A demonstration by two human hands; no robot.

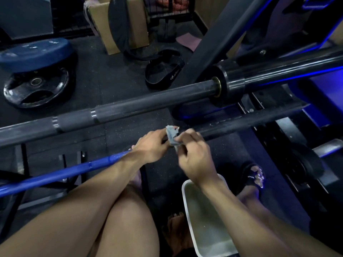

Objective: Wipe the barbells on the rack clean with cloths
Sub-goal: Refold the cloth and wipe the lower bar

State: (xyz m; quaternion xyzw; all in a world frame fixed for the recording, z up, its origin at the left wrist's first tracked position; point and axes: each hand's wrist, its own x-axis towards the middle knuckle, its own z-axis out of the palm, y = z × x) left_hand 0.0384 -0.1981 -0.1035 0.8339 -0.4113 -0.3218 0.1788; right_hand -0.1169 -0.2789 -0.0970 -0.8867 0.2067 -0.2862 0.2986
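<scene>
I cannot make out the fingertips of my left hand point(151, 145) behind the small grey cloth point(172, 135); both it and my right hand point(194, 156) pinch that cloth, just below the dark barbell point(148, 102) crossing the view. A blue bar point(65, 172) passes under my left forearm. A white tub point(187, 204) sits by my sandalled foot point(254, 178); weight plates point(37, 89) lie on dark rubber flooring point(111, 71).

floor point(118, 58): dark rubber, speckled | cardboard boxes point(137, 25) behind | blue light
</scene>
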